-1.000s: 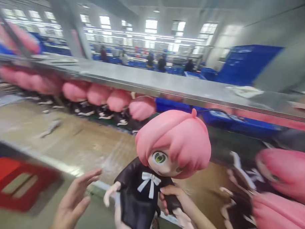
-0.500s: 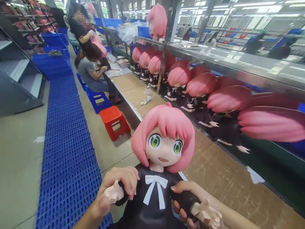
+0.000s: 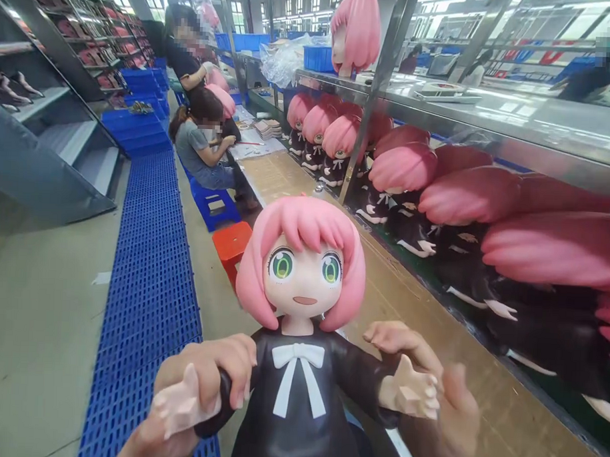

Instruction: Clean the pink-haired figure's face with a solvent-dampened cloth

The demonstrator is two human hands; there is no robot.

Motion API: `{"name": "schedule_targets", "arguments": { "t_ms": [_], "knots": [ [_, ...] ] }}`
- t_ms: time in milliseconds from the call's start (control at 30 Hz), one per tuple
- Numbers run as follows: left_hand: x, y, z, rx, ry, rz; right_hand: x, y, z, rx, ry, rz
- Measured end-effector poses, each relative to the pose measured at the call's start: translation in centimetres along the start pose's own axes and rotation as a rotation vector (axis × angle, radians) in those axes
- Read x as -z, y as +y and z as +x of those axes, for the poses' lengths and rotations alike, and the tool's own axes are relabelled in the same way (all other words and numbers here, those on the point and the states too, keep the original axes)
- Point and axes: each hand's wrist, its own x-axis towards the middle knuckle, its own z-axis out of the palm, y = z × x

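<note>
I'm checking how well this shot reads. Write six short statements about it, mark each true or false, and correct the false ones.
1. The left hand grips one arm of the doll. True.
2. The other hand is a closed fist. False: the right hand is open, near the doll's other arm.
3. The doll wears a white bow. True.
4. The doll is blue-eyed. False: its eyes are green.
5. The doll partly hides a red stool. True.
6. The dolls lined up at right are black-haired. False: their hair is pink.

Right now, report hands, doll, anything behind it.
Left hand gripping doll by one sleeve; right hand open beside it, contact unclear. Doll facing camera. Red stool partly hidden behind.
</note>
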Motion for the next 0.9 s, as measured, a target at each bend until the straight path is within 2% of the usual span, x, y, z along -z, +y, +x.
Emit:
{"name": "schedule_targets", "arguments": {
  "t_ms": [100, 233, 400, 533, 633, 700, 900],
  "knots": [
    [1.1, -1.0, 3.8, -0.020, 0.002, 0.062, -0.8, -0.9, 3.9, 0.100, -0.076, 0.190],
    [2.8, -1.7, 8.2, 0.016, 0.003, 0.138, -2.1, -0.7, 9.4, 0.088, -0.146, 0.277],
    [5.0, -2.2, 11.8, 0.061, 0.043, 0.219, -3.4, -0.4, 14.3, 0.035, -0.166, 0.278],
    [7.9, -2.6, 14.4, 0.073, 0.085, 0.221, -5.4, 0.3, 17.7, 0.019, -0.141, 0.257],
    [11.4, -3.1, 16.5, 0.075, 0.081, 0.239, -8.0, 1.8, 20.2, 0.031, -0.111, 0.244],
    [14.5, -3.4, 17.9, 0.078, 0.084, 0.237, -10.5, 3.2, 22.0, 0.055, -0.087, 0.251],
    [26.2, -3.2, 22.3, 0.080, 0.041, 0.196, -20.0, 7.9, 27.8, 0.155, -0.040, 0.288]
  ]
}}
